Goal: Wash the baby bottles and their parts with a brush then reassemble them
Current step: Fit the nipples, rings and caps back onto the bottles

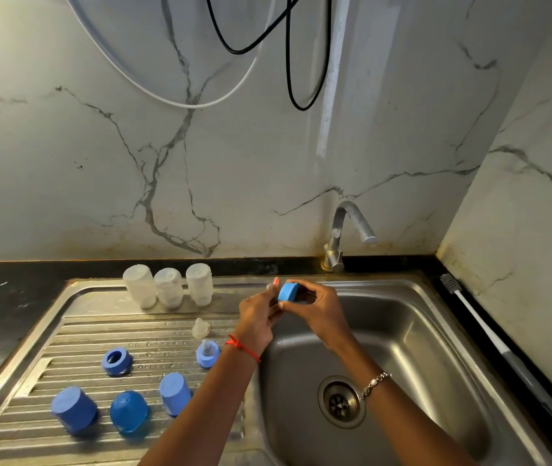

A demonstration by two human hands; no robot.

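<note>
**Both hands gripping a blue collar ring over the sink**

Both forearms enter from the bottom edge and meet just above centre of the frame. The right hand (318,307) curls its fingers and thumb round the blue collar ring (288,291). The left hand (260,312) pinches the ring's near edge, thumb raised. The ring is held in the air over the left rim of the sink basin (419,331).

A pale, translucent shape at the left fingertips is too blurred to identify. The palms are turned away.

The ribbed steel drainboard (66,334) fills the lower left. It carries three cloudy plastic bottles (168,287) standing mouth down, a loose clear teat (200,327), a ring fitted with a teat (208,353), an open ring (116,361) and three domed blue caps (129,412). A white-handled brush (489,334) lies on the dark counter at the right.
</note>
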